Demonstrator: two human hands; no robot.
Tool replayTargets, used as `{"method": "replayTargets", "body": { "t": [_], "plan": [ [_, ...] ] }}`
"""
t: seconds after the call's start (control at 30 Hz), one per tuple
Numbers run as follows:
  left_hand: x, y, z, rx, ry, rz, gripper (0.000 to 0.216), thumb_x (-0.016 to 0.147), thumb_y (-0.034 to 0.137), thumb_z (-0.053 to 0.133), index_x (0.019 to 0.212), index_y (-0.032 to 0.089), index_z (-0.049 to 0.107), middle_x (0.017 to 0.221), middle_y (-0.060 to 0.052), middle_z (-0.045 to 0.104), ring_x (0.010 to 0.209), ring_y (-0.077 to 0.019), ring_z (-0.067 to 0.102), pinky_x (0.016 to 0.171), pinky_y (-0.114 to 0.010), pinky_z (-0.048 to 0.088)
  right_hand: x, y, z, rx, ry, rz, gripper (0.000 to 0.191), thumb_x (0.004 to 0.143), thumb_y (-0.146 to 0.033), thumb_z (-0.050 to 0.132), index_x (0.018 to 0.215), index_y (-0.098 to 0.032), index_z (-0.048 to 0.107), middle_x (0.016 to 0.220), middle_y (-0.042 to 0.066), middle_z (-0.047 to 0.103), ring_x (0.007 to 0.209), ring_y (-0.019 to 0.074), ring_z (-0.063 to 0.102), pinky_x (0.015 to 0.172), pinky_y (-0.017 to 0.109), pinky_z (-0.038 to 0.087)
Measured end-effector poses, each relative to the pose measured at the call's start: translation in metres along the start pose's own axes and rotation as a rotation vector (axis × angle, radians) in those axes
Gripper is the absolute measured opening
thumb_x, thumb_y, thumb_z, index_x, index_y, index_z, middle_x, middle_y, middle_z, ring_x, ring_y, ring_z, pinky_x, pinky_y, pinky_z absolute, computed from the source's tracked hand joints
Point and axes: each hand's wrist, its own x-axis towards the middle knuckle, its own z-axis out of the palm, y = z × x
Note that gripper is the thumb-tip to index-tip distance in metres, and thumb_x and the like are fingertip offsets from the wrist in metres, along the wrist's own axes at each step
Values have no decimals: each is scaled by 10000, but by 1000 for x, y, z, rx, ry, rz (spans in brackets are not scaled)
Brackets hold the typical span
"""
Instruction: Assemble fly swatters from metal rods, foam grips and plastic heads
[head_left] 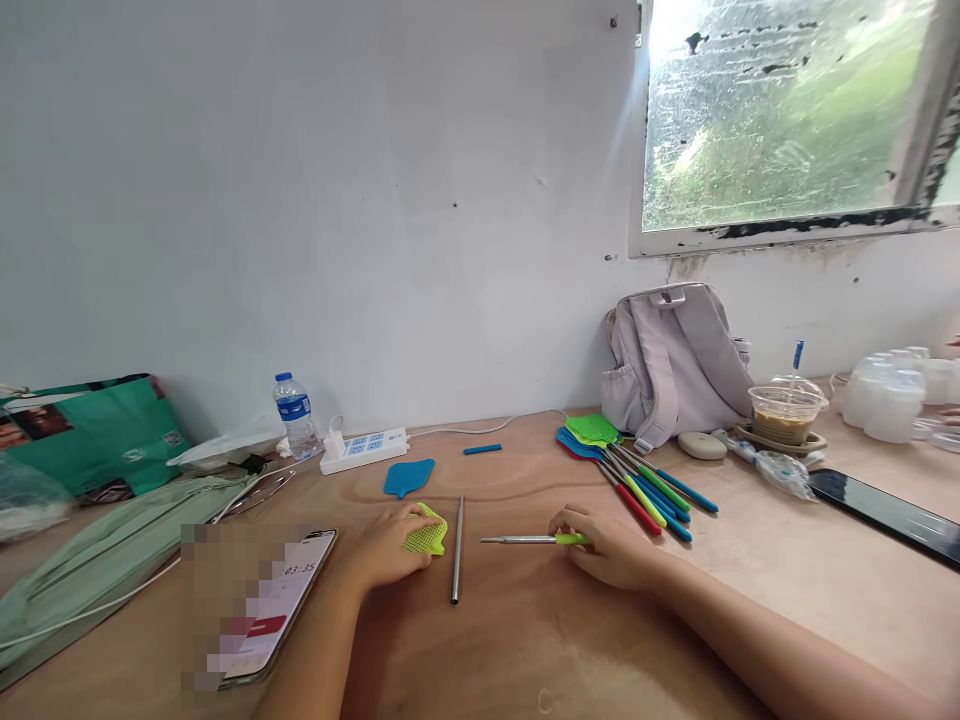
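My left hand (386,545) rests on the wooden table (525,640) with its fingers closed on a yellow-green mesh swatter head (427,533). My right hand (611,548) grips the green handle end of a thin metal rod (517,540) that points left along the table. A bare metal rod (456,550) lies between the two hands. A loose blue swatter head (409,476) and a short blue handle piece (481,449) lie farther back. A pile of assembled swatters (637,475) in green, blue and red lies to the right.
A phone (281,600) showing a timer lies at my left, beside green bags (97,430). A water bottle (296,415) and power strip (365,449) stand by the wall. A grey backpack (671,360), drink cup (786,410), plastic containers (892,395) and dark tablet (889,512) are at the right.
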Motion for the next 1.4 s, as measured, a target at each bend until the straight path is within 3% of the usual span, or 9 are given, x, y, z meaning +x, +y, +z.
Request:
{"method": "replayTargets", "body": {
  "t": [0.13,0.3,0.43,0.67,0.9,1.03,1.3,1.4],
  "plan": [
    [2,7,0,-88,-45,109,300,703,250,529,958,373,627,1188,30,520,1130,-237,435,960,-438,317,0,-1,-1,2,-3,9,351,642,-52,444,940,-212,538,929,30,592,831,165,553,720,253,392],
    [5,8,3,-173,-61,124,143,729,233,498,823,257,603,1056,-6,565,1065,-192,460,929,-350,357,0,-2,-3,2,-9,12,337,641,-53,446,923,-212,541,922,28,596,826,164,555,704,249,389],
    [6,9,4,-106,-9,124,79,729,222,480,758,237,551,1063,-5,556,1046,-204,450,904,-372,359,0,-2,-3,-14,-16,25,335,646,-61,455,930,-218,539,907,20,600,814,162,555,691,248,384],
    [7,19,-5,15,195,123,84,778,224,474,822,255,538,998,8,606,1138,-236,388,907,-413,307,1,-2,-2,2,23,31,302,666,-72,463,929,-212,511,910,18,603,805,154,553,670,241,384],
    [4,52,-15,199,760,316,124,865,195,426,839,237,540,814,21,651,1002,-199,514,848,-376,271,0,-1,-1,10,212,24,155,737,-153,479,882,-205,463,761,-3,587,588,108,514,530,209,355],
    [1,63,-13,217,960,370,91,826,160,511,846,239,552,775,44,664,913,-170,566,802,-335,289,-1,-5,-2,-1,301,-7,87,778,-227,474,862,-211,461,674,-15,565,534,102,489,498,208,349],
    [1,68,-9,180,917,497,136,817,121,504,768,234,561,695,58,658,778,-131,573,761,-315,318,-2,-9,-3,-25,317,-15,110,793,-254,471,890,-218,507,782,12,633,545,102,531,506,214,378],
    [4,68,-7,174,935,499,114,811,103,503,820,215,524,665,54,640,721,-114,580,740,-298,337,-2,-6,-2,-33,301,-27,154,799,-263,471,934,-222,534,838,20,649,565,104,553,534,217,400]
  ]
}}
